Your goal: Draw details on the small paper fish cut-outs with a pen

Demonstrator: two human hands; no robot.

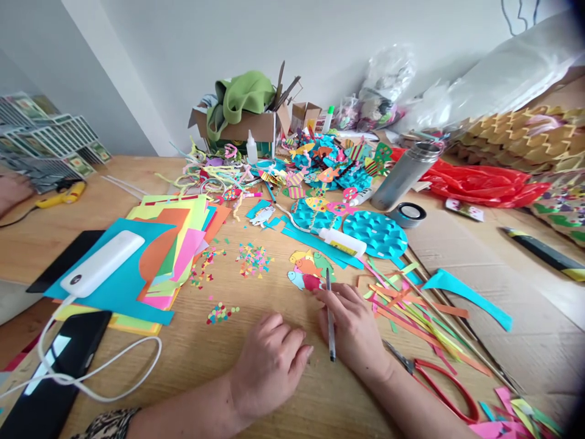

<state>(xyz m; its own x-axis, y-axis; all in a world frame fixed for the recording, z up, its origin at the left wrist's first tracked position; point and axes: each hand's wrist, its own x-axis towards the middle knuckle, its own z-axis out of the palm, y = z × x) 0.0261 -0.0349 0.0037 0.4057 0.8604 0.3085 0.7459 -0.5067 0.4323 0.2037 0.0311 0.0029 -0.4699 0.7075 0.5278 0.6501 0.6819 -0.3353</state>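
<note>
Keep your right hand (354, 329) pinching the pen (329, 317) low, tip near the red paper fish (311, 282); your left hand (269, 360), loosely curled, should press the table (283, 421).

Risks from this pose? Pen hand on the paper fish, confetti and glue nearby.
1. The right hand holds the pen while its fingertips touch the red paper fish; the small fish cutouts beside it overlap loosely, so a nudge may scatter them.
2. The confetti piles lie close to the left hand; a sweep could spread them.
3. The glue bottle lies on its side just beyond the fish and might leak.
</note>
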